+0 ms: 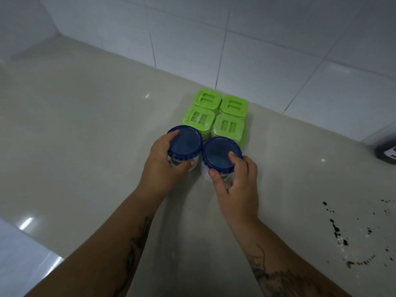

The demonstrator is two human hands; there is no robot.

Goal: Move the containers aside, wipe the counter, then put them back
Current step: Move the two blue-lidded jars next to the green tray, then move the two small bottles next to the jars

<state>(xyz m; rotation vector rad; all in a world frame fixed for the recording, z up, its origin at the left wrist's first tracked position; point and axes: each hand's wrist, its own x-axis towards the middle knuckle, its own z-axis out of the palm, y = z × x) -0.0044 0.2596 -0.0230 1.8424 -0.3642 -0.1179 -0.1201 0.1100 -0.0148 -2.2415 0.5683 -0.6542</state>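
Note:
Two round jars with blue lids stand side by side on the beige counter (85, 129). My left hand (162, 166) grips the left blue-lidded jar (186, 144) around its lid and body. My right hand (235, 185) grips the right blue-lidded jar (218, 154) the same way. Just behind them, several square containers with green lids (220, 115) sit packed in a block close to the white tiled wall (257, 50).
Dark specks and smears (338, 232) dirty the counter at the right. A dark object with a grey top (385, 151) sits at the right edge. The counter's front edge (32, 239) runs along the lower left.

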